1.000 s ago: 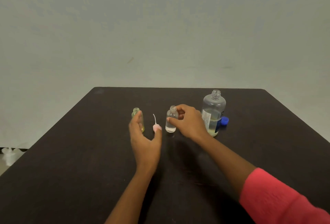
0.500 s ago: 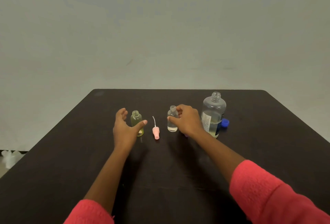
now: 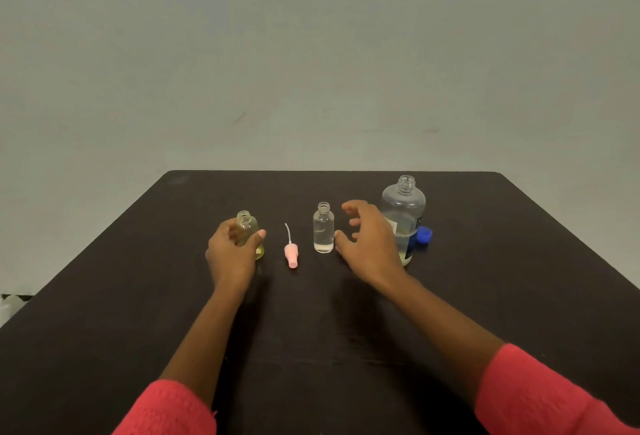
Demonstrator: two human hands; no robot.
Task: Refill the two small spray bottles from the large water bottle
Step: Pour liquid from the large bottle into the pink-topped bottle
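1. Here, from the head view, the left hand (image 3: pixel 235 251) holds the yellow bottle (image 3: pixel 250 230), with fingers and thumb curled round its lower body. The bottle stands upright on the table (image 3: pixel 311 348) with its neck open above the grip.
2. The right hand (image 3: pixel 367 237) holds nothing, and its fingers are spread wide and loosely bent. The clear bottle (image 3: pixel 323 228) stands just beside its thumb. I cannot tell whether the two touch.
3. The big bottle (image 3: pixel 403 206) stands right behind that hand, uncapped and upright, with a low level of liquid. Its cap (image 3: pixel 424 235) lies on the far side of it from the hand.
4. Between the two hands, nearer the left grip, a pink sprayer (image 3: pixel 291 254) lies on its side with its tube pointing away.
5. Both small bottles look low, so I judge that pouring has not yet begun.
6. Risks as I judge them:
   - The clear bottle is light and narrow, so the spread right hand could tip it with a stray brush.
   - A hurried grab at the big bottle could rock it and slop liquid from the open neck.
   - The small necks are narrow, so a fast pour could overshoot and wet the table.
   - A sleeve could sweep the sprayer away.
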